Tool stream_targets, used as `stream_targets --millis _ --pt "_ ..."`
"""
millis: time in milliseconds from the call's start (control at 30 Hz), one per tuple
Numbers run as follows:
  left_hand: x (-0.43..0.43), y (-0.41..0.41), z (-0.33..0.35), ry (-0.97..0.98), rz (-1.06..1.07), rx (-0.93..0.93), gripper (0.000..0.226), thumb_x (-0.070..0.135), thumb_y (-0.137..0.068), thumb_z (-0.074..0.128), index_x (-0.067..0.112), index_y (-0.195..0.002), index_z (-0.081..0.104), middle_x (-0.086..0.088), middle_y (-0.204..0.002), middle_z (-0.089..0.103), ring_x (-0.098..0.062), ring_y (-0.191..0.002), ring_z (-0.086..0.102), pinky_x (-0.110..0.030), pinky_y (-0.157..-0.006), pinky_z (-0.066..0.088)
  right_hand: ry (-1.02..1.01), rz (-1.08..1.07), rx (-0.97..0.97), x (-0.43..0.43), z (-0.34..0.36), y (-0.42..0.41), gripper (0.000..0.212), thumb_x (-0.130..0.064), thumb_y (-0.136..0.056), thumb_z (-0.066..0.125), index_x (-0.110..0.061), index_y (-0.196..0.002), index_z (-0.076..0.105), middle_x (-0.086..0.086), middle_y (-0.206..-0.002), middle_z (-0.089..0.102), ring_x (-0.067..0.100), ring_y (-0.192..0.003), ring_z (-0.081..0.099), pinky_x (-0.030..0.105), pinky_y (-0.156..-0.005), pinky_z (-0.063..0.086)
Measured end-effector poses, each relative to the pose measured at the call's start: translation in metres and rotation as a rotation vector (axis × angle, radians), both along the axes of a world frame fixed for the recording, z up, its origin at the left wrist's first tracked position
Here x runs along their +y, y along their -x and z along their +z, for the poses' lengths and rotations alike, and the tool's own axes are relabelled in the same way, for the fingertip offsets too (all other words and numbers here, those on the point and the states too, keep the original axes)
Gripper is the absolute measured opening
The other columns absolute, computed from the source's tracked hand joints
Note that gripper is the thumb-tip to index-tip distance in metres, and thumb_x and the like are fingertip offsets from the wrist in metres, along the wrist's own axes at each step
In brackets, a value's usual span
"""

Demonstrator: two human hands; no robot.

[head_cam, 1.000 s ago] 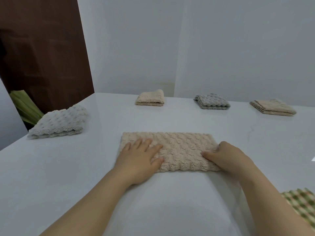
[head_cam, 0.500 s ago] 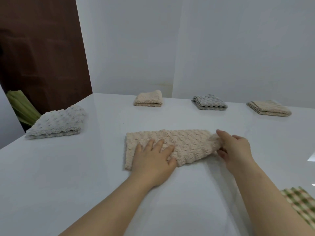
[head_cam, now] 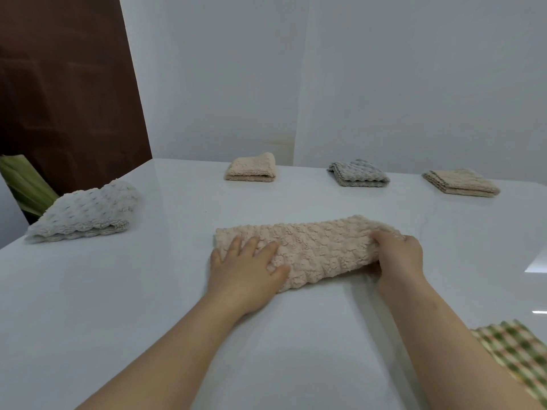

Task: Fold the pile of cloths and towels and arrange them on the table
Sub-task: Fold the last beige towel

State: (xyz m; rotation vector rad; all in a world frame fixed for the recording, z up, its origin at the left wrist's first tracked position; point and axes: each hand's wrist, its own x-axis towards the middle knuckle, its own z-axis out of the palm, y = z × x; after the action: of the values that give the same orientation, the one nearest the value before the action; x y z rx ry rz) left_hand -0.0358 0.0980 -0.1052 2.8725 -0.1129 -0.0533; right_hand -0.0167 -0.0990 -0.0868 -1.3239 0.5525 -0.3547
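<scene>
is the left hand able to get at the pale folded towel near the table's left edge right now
Likely yes: only bare table lies between the left hand and the pale towel. It is busy, though, pressing flat on the beige towel.

Of the person, only two hands and two forearms are visible. The left hand (head_cam: 245, 270) and the right hand (head_cam: 399, 255) are bare. Both forearms (head_cam: 177, 344) are also bare, uncovered as far as the view reaches.
</scene>
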Motion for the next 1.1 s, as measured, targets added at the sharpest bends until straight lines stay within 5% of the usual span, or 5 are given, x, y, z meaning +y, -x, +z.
stream_targets --millis 167,400,600,733,1100 --pt "-0.011 -0.003 0.007 0.456 0.123 -0.252 0.048 0.037 -0.092 0.043 0.030 -0.139 0.034 0.008 -0.145 0.033 -0.015 -0.137 0.025 -0.039 -0.110 0.026 -0.170 0.041 -0.033 0.000 0.002 0.002 0.031 -0.005 -0.087 0.051 -0.006 -0.117 0.045 0.012 -0.111 0.058 0.030 -0.101 0.059 0.040 -0.079 0.051" --pt "0.020 -0.012 0.001 0.340 0.012 -0.098 0.026 0.031 -0.091 0.051 0.035 -0.115 0.060 0.015 -0.128 0.054 -0.015 -0.127 0.039 -0.035 -0.108 0.030 -0.211 0.049 -0.056 0.005 0.002 0.006 0.025 0.000 -0.087 0.048 -0.002 -0.110 0.059 0.006 -0.087 0.062 0.022 -0.082 0.060 0.036 -0.076 0.050" --pt "0.012 -0.013 0.005 0.860 0.097 -0.062 0.015 0.029 -0.094 0.048 0.030 -0.101 0.061 0.011 -0.105 0.062 -0.009 -0.100 0.054 -0.021 -0.084 0.040 0.490 0.219 -0.408 0.037 0.015 0.024 0.023 -0.022 -0.094 0.046 -0.040 -0.091 0.060 -0.030 -0.084 0.060 -0.015 -0.082 0.055 0.007 -0.078 0.041" --pt "0.011 -0.014 0.016 1.052 0.196 -0.010 0.041 0.043 -0.098 0.031 0.019 -0.094 0.064 0.002 -0.096 0.068 -0.014 -0.096 0.057 -0.023 -0.075 0.039 1.088 0.415 -0.543 0.058 0.000 0.030 0.041 -0.012 -0.084 0.046 -0.023 -0.121 0.060 -0.006 -0.105 0.067 0.010 -0.097 0.056 0.021 -0.080 0.042" --pt "0.018 -0.016 0.010 1.037 0.225 -0.137 0.016 0.023 -0.092 0.049 0.029 -0.085 0.062 -0.002 -0.097 0.069 -0.025 -0.094 0.065 -0.048 -0.089 0.051 1.390 0.734 -0.345 0.058 -0.001 0.033 0.085 -0.077 -0.058 0.023 -0.035 -0.127 0.051 -0.022 -0.131 0.048 0.001 -0.130 0.029 0.019 -0.104 0.015"
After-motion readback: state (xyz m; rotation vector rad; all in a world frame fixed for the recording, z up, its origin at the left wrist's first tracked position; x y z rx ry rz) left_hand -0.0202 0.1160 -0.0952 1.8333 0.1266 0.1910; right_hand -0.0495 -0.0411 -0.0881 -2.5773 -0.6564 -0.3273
